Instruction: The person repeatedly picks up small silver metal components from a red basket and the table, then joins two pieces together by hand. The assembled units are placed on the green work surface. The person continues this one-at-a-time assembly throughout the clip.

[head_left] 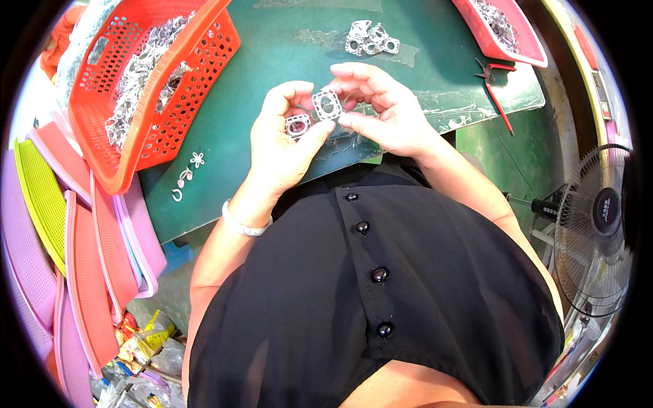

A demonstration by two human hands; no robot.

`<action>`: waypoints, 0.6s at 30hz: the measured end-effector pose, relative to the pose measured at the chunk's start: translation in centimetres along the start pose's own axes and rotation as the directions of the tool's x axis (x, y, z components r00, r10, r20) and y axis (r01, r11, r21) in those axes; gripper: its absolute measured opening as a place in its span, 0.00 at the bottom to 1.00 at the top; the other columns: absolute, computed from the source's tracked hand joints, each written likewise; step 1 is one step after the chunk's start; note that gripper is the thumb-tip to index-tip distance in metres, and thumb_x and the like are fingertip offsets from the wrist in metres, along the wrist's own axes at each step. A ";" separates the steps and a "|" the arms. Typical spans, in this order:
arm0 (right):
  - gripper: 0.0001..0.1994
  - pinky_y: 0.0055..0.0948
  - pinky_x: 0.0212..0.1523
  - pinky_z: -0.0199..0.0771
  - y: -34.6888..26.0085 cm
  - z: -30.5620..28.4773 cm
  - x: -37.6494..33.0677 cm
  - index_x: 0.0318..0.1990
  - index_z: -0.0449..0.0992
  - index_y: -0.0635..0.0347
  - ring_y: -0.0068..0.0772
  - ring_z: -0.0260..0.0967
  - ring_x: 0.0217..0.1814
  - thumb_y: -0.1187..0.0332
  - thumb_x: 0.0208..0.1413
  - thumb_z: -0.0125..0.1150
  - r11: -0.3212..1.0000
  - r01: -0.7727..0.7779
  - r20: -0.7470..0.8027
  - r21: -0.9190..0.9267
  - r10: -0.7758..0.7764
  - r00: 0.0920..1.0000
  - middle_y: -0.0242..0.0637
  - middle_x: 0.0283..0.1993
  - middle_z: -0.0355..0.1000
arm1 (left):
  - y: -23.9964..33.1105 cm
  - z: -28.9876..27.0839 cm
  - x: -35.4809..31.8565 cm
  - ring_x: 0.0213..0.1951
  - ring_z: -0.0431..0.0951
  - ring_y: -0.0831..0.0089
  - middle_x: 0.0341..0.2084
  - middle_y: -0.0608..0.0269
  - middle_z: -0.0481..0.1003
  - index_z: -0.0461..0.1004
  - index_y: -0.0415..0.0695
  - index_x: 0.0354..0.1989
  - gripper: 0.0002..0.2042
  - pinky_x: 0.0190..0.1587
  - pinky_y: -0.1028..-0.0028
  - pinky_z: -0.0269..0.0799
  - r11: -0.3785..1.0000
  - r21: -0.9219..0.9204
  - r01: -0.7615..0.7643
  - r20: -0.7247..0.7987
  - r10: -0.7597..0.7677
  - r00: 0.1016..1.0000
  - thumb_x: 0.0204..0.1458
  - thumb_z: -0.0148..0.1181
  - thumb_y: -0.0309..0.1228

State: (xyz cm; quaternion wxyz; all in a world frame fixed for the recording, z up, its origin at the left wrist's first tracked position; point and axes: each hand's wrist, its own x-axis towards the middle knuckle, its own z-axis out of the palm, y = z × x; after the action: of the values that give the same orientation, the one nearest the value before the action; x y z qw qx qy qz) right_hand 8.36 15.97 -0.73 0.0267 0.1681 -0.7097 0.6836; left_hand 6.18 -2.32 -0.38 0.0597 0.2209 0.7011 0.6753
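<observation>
Both my hands are raised over the near edge of the green table. My left hand is closed round a small silvery metal piece with a round opening, and its thumb reaches to a second piece. That one, a squarish openwork metal frame, is pinched in the fingers of my right hand. Whether the two pieces are joined I cannot tell. Beyond my hands lies a small cluster of similar metal frames on the tabletop.
An orange-red perforated basket of metal pieces stands at left, a pink basket of them at far right. Red-handled pliers lie at the table's right edge. Loose small pieces lie left. Stacked plastic baskets and a fan flank me.
</observation>
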 end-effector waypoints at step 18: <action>0.25 0.23 0.43 0.68 0.0 0.2 0.1 0.56 0.61 0.60 0.21 0.66 0.43 0.81 0.48 0.57 0.996 0.043 0.007 -0.078 -0.043 0.999 0.36 0.45 0.69 | 0.1 -0.4 0.2 0.34 0.70 0.80 0.32 0.65 0.69 0.71 0.38 0.44 0.17 0.36 0.81 0.69 0.967 0.238 -0.091 0.028 0.087 0.996 0.43 0.62 0.23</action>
State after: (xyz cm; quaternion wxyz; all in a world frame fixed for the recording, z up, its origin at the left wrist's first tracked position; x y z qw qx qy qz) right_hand 8.31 15.76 -0.74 0.0463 0.1839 -0.7320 0.6544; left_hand 5.90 -2.62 -0.17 0.0082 0.2636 0.7662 0.5860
